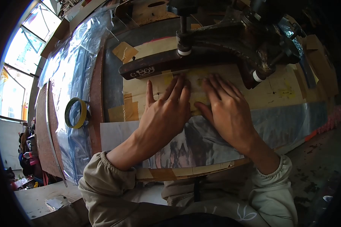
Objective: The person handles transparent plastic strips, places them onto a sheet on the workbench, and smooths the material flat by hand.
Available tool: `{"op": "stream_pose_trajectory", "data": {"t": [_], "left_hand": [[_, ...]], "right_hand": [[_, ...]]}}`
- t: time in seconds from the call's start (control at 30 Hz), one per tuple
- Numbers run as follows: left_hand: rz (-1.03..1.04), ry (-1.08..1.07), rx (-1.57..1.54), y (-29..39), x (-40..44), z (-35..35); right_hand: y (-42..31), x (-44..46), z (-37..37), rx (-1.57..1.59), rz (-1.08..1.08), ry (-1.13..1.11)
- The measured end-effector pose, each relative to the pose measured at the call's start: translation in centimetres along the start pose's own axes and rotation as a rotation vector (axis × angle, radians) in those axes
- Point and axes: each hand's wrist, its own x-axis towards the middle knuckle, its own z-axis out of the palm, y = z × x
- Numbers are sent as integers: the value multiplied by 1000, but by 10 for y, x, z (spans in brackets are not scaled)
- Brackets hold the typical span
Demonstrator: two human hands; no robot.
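Note:
My left hand [166, 108] lies palm down with its fingers stretched forward on a pale board [134, 87] patched with brown tape [130, 108]. Beside it, my right hand [229, 113] rests flat too, fingers extended and thumb pointing inward. Under both palms and wrists spreads a sheet printed in grey, black and pinkish patches [193, 142]. Just beyond my fingertips runs a dark metal bar [159, 64] with white lettering, part of a heavy frame [223, 38]. What lies beneath my palms is hidden.
A roll of tape [76, 113] stands on clear bluish plastic sheeting [70, 143] at the left. A thin metal strip [53, 132] lies along the sheeting's outer side. Cardboard [322, 60] is at the far right. Windows [22, 75] are at the far left.

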Motion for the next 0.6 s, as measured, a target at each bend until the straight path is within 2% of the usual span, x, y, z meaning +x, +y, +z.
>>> {"op": "stream_pose_trajectory", "data": {"t": [0.6], "left_hand": [[24, 28, 3, -1, 0, 0]], "right_hand": [[0, -1, 0, 1, -8, 21]]}}
